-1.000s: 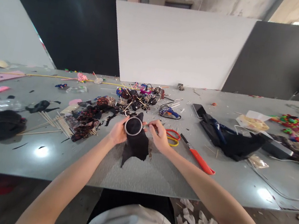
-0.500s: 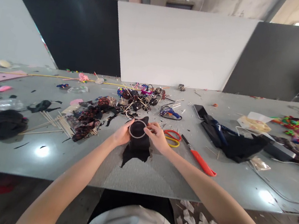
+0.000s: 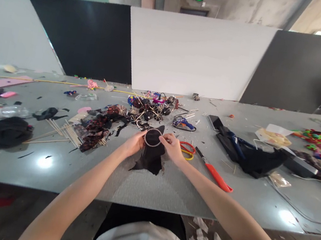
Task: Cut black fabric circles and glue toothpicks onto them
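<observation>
Desk [image 3: 167,190], grey, littered; contents left to right.

1. Loose bundle of thin wooden sticks [image 3: 61,130], unused.
2. Dark red patterned fabric scraps [image 3: 95,128], cut, just beside the sticks.
3. Heap of small made-up fabric-and-stick pieces [image 3: 147,107], at the back; judged finished.
4. Left hand [image 3: 134,143], gripping the left edge of a thin pale round ring [image 3: 152,146].
5. Ring pressed onto a ragged piece of black cloth [image 3: 150,161] at desk centre; the cloth spills out below it, uncut to the ring's outline as far as can be seen.
6. Right hand [image 3: 172,148], fingertips pinched on the ring's right edge. Hands close together.
7. Red-and-yellow-handled scissors [image 3: 187,148], lying just beside the right hand, not held.
8. Red-handled utility knife [image 3: 215,175], lying apart.
</observation>
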A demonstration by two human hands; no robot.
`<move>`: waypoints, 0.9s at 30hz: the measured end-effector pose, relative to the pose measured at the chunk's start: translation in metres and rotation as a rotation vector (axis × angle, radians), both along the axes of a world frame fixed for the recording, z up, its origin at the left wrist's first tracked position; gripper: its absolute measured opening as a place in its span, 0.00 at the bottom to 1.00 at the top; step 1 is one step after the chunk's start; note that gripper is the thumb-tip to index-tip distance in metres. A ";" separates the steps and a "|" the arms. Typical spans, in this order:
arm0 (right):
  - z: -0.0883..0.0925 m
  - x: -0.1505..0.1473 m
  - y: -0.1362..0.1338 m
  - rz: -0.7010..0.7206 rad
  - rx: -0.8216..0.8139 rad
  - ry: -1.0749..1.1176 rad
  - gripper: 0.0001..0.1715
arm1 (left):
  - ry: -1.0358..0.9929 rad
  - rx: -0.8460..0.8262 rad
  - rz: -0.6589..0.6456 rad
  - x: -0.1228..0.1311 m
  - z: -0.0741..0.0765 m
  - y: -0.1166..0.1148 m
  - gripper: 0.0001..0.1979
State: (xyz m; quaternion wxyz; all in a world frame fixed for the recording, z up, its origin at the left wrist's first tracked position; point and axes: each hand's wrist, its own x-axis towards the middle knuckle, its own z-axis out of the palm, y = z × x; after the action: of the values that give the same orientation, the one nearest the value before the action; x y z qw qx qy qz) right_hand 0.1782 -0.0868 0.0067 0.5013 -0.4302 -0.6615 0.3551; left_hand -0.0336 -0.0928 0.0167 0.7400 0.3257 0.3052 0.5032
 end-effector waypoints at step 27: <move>0.025 0.008 -0.009 -0.149 0.288 -0.228 0.23 | 0.172 0.030 0.279 -0.003 -0.016 0.011 0.15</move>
State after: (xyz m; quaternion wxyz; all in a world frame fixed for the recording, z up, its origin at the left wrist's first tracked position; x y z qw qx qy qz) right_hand 0.1864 -0.0954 0.0316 0.5043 -0.4392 -0.7243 0.1676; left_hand -0.0362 -0.0815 0.0007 0.6291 0.3332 0.4022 0.5757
